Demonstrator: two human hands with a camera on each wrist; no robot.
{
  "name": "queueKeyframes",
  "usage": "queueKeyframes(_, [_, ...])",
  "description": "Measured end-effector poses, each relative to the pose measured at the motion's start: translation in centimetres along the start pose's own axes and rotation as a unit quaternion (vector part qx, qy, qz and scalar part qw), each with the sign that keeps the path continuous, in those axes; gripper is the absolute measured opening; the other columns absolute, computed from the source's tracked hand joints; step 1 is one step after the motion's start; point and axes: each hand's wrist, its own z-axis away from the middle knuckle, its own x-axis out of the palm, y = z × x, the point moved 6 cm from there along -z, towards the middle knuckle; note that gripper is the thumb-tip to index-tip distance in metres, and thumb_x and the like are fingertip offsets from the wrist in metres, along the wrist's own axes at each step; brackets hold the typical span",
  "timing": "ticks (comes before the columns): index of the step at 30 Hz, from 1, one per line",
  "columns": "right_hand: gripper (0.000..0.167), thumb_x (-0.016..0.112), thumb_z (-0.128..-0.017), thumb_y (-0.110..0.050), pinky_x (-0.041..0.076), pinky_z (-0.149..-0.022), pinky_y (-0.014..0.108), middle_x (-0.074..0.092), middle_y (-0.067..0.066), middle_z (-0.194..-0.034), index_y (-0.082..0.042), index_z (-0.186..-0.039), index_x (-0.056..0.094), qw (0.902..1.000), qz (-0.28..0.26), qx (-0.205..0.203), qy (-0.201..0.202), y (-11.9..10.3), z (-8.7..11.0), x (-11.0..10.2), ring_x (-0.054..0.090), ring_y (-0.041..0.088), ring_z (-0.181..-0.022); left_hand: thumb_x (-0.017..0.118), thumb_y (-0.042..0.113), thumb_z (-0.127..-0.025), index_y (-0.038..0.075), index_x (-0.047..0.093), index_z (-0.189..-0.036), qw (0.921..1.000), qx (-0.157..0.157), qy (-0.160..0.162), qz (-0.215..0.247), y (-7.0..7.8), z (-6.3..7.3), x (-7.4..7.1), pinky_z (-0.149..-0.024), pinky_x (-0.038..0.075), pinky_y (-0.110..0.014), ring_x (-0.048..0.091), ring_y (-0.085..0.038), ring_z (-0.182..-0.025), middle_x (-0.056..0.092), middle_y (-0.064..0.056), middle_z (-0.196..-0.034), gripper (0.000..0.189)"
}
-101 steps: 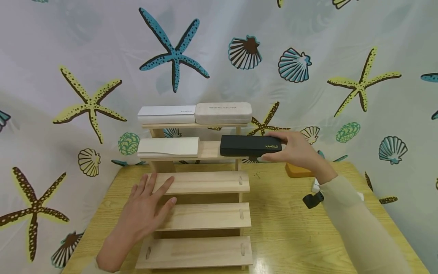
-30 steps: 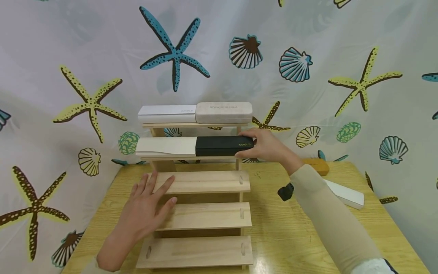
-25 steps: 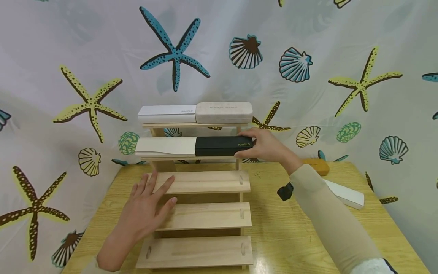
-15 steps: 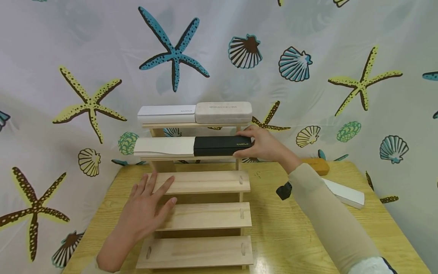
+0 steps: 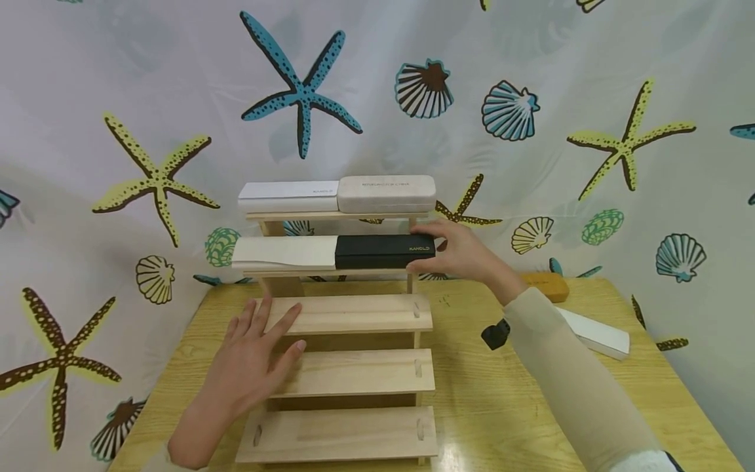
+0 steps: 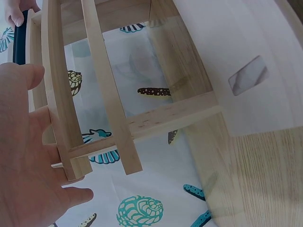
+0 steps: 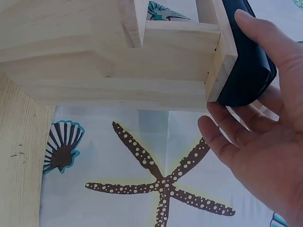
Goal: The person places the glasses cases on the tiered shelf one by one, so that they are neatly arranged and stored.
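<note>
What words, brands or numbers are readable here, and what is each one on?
"KANOLD", in gold: the long black box.
"KANOLD", small, faint grey and soft: the uppermost long white box.
One line, perhaps ending "CHINA", too blurred to be sure: the rounded cream case beside that white box.
Any lettering on the rounded orange case is too small to read.
No legible numbers.

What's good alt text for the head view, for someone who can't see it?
A person's right hand grips the end of a black case beside a white case on the second-highest shelf of a wooden rack, while the left hand rests at its left side. Two pale cases sit on the top shelf, before a starfish-patterned backdrop.
</note>
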Motion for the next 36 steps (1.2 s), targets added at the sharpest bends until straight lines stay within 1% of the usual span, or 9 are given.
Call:
queueKeyframes(6, [0.068, 0.079, -0.095, -0.040, 0.052, -0.108, 0.047, 0.063, 0.008, -0.144, -0.018, -0.155, 0.055, 0.9973, -0.051, 0.036, 0.038, 2.0, 2.0, -1.1, 0.059, 0.028, -0.131, 0.047, 0.055, -0.109, 0.029, 0.037, -0.166, 1.0000, -0.002, -0.003, 0.001, 0.1, -0.1, 0.0, -0.121, 0.023, -0.077, 0.020, -0.056, -0.157, 0.023, -0.031, -0.171, 0.064])
queueKeyframes(10, [0.056, 0.073, -0.100, -0.039, 0.054, -0.107, 0.049, 0.065, 0.011, -0.143, -0.014, -0.149, 0.060, 0.9928, -0.078, 0.047, 0.078, 3.7, 4.1, -2.3, 0.063, 0.030, -0.128, 0.048, 0.054, -0.109, 0.028, 0.038, -0.166, 1.0000, 0.001, 0.003, -0.001, 0.1, -0.2, 0.0, -0.120, 0.024, -0.077, 0.021, -0.056, -0.157, 0.023, -0.031, -0.171, 0.063])
queueKeyframes(16, [0.044, 0.073, -0.101, -0.036, 0.056, -0.103, 0.049, 0.067, 0.013, -0.138, -0.010, -0.136, 0.068, 0.9879, -0.074, 0.079, 0.111, 6.5, 7.8, -4.0, 0.066, 0.031, -0.122, 0.049, 0.055, -0.108, 0.028, 0.038, -0.166, 1.0000, 0.005, 0.003, -0.001, 0.2, -0.2, 0.0, -0.119, 0.025, -0.078, 0.022, -0.057, -0.157, 0.024, -0.031, -0.170, 0.064])
queueKeyframes(21, [0.044, 0.071, -0.102, -0.037, 0.057, -0.096, 0.031, 0.067, 0.012, -0.140, -0.011, -0.138, 0.066, 0.9867, -0.050, 0.101, 0.117, 9.2, 11.3, -5.1, 0.067, 0.030, -0.121, 0.048, 0.058, -0.108, 0.026, 0.038, -0.165, 1.0000, 0.002, -0.002, 0.004, 0.4, 0.3, 0.2, -0.119, 0.022, -0.079, 0.018, -0.056, -0.158, 0.022, -0.031, -0.171, 0.067])
queueKeyframes(23, [0.045, 0.070, -0.103, -0.038, 0.056, -0.091, 0.024, 0.067, 0.011, -0.139, -0.011, -0.140, 0.065, 0.9854, -0.039, 0.108, 0.126, 10.5, 12.7, -5.5, 0.067, 0.023, -0.118, 0.049, 0.058, -0.107, 0.024, 0.039, -0.165, 1.0000, 0.004, 0.005, 0.007, 0.7, 0.9, 0.3, -0.119, 0.022, -0.079, 0.017, -0.056, -0.159, 0.021, -0.031, -0.171, 0.068])
queueKeyframes(26, [0.048, 0.068, -0.105, -0.036, 0.055, -0.087, 0.017, 0.066, 0.014, -0.139, -0.010, -0.144, 0.062, 0.9828, -0.031, 0.120, 0.137, 12.7, 15.0, -5.9, 0.066, 0.004, -0.112, 0.053, 0.056, -0.106, 0.022, 0.035, -0.167, 0.9997, 0.009, 0.017, 0.012, 1.4, 2.3, 1.1, -0.122, 0.021, -0.076, 0.012, -0.056, -0.159, 0.017, -0.031, -0.172, 0.071])
queueKeyframes(30, [0.053, 0.066, -0.106, -0.036, 0.052, -0.086, 0.011, 0.064, 0.019, -0.141, -0.007, -0.149, 0.058, 0.9794, -0.017, 0.143, 0.142, 15.3, 17.9, -6.3, 0.057, -0.017, -0.103, 0.056, 0.055, -0.105, 0.023, 0.026, -0.170, 0.9994, 0.010, 0.028, 0.016, 2.4, 4.4, 2.3, -0.131, 0.010, -0.065, 0.008, -0.055, -0.161, 0.006, -0.029, -0.175, 0.078])
queueKeyframes(32, [0.055, 0.066, -0.106, -0.037, 0.051, -0.086, 0.010, 0.061, 0.021, -0.143, -0.006, -0.150, 0.056, 0.9777, -0.008, 0.156, 0.141, 16.3, 19.2, -6.4, 0.058, -0.011, -0.106, 0.058, 0.055, -0.104, 0.025, 0.026, -0.170, 0.9993, 0.010, 0.031, 0.018, 2.8, 5.1, 2.8, -0.133, 0.008, -0.060, 0.009, -0.054, -0.161, 0.003, -0.027, -0.176, 0.079])
queueKeyframes(36, [0.062, 0.066, -0.105, -0.041, 0.048, -0.084, 0.009, 0.056, 0.024, -0.149, -0.005, -0.154, 0.051, 0.9725, 0.007, 0.186, 0.140, 18.3, 21.6, -6.5, 0.063, 0.026, -0.122, 0.059, 0.055, -0.104, 0.029, 0.031, -0.168, 0.9993, 0.009, 0.028, 0.023, 3.0, 6.0, 3.5, -0.131, 0.014, -0.063, 0.016, -0.054, -0.160, 0.007, -0.026, -0.176, 0.074])
